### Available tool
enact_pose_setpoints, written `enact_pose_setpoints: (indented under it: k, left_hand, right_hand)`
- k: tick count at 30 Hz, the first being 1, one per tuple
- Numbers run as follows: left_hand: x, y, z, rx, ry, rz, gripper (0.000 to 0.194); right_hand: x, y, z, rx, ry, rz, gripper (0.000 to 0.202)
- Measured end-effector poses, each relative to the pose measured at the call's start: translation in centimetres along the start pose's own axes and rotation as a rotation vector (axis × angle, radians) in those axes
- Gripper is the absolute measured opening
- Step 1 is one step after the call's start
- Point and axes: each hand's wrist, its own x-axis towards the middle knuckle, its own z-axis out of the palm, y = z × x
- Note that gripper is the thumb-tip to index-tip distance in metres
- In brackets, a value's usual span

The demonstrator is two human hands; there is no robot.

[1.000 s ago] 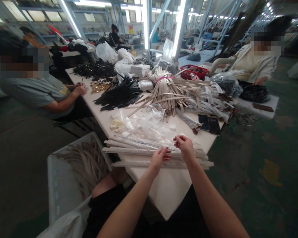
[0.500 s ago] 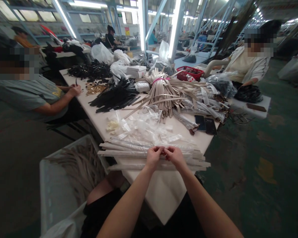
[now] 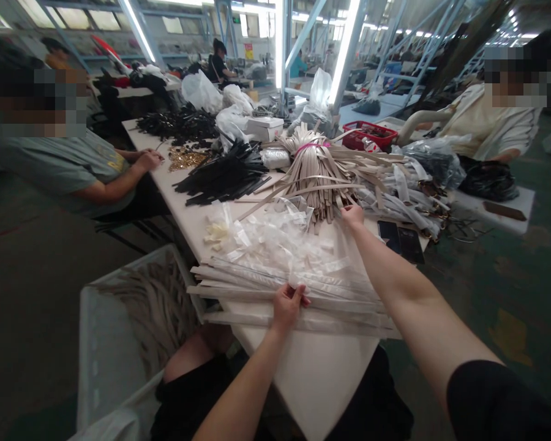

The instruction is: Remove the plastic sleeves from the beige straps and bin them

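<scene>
- the left forearm is slanting up from the lower edge, and the left hand (image 3: 288,304) is hanging over the sleeved strips (image 3: 239,293), which are lying across the near part of the table (image 3: 303,367).
- its thumb and fingertips are pinching a piece of clear film (image 3: 294,278).
- the right arm is stretching far forward, nearly straight, its black sleeve (image 3: 491,392) showing at the lower right.
- the right hand (image 3: 352,215) is sitting at the loose lower ends of the beige strap bundle (image 3: 314,174), fingers bending inward; whether they are gripping a strap, i cannot tell.
- the phones (image 3: 400,240) are lying just beside the right forearm.
</scene>
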Motion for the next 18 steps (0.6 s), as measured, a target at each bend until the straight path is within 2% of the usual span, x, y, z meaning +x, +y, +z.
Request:
enact_pose_setpoints:
  k: [3,6,9,13,16,18]
  left_hand:
    - [0.1,-0.2,-0.2,0.01,-0.014,0.007,0.042]
    - [0.1,-0.2,-0.2,0.003,-0.01,0.009,0.043]
    - [0.0,0.0,0.0,-0.014,-0.003,0.006,0.044]
    - [-0.2,0.8,0.4,-0.03,0.019,0.004,0.046]
    - [-0.5,1.6,0.8,-0.071,0.047,-0.018,0.048]
    - [-0.9,2.2,1.0,-0.113,0.063,-0.045,0.049]
  right_hand:
    - [0.1,-1.7,0.3,-0.034,0.028,-0.07,0.03]
    - [-3.0,-3.2,-0.7,0.1,-0.033,-0.178,0.034]
    - [-9.5,-3.5,-3.0,0.316,-0.159,-0.163,0.043]
    - [-20.0,-2.6,-6.8,0.513,-0.188,-0.022,0.049]
    - [-26.3,-2.2,-10.5,0.6,-0.219,0.032,0.05]
    - [-29.4,-2.2,-13.7,0.666,-0.315,0.011,0.043]
